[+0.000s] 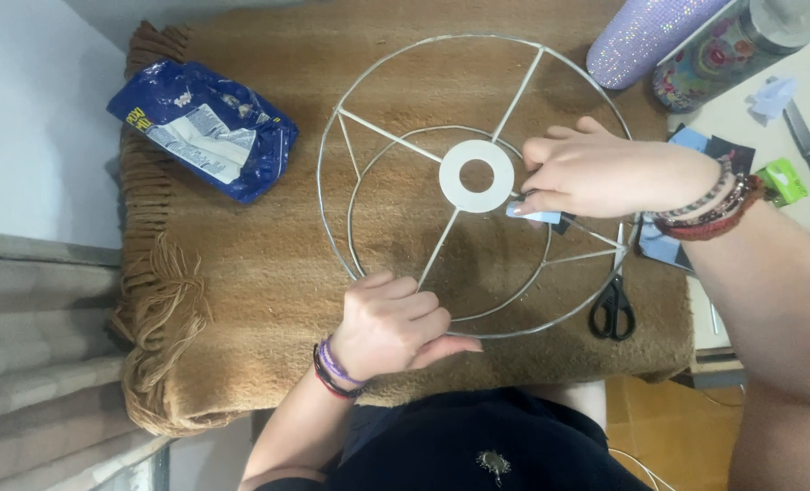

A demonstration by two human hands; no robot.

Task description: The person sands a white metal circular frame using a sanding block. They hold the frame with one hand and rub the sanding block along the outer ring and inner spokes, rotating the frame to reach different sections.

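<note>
Below, the left hand [391,323] grips the wire lampshade frame's [396,141] rim on a brown blanket [259,264]. Opposite, the right hand [587,173] pinches a pale blue tape piece [532,213] beside the white hub ring [477,176].

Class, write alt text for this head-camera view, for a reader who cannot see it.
Two bare hands work on a round wire frame lying on a brown fringed cloth: the left hand steadies its near rim, the right hand pinches a small blue piece beside the white centre ring. Black scissors lie at the right.

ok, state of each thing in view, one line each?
wire frame: flat on brown cloth, unwrapped
left hand: gripping the frame's near rim
right hand: pressing a light-blue piece at the hub
scissors: closed, lying on cloth
blue bag: crumpled, lying flat
</note>
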